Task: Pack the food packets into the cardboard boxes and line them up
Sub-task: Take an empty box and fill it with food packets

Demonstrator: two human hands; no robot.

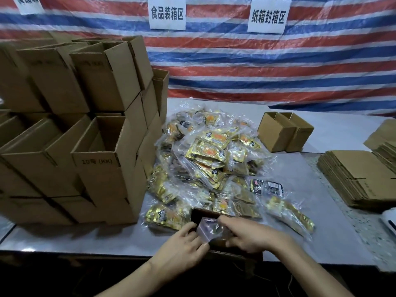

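A small open cardboard box (205,213) stands at the table's near edge, mostly hidden by my hands. A clear-wrapped food packet (209,229) sits in its opening. My left hand (184,246) pinches the packet's left side. My right hand (250,234) holds its right side, fingers curled over the box's rim. Behind the box lies a big heap of gold and orange food packets (210,159) in clear bags. Stacked open cardboard boxes (96,163) rise on the left.
Two small open boxes (285,131) stand behind the heap at the right. Flat folded cartons (355,176) are piled at the far right. A striped tarp (257,65) with paper signs (167,13) hangs behind the table (321,243). A white object (390,219) lies at the right edge.
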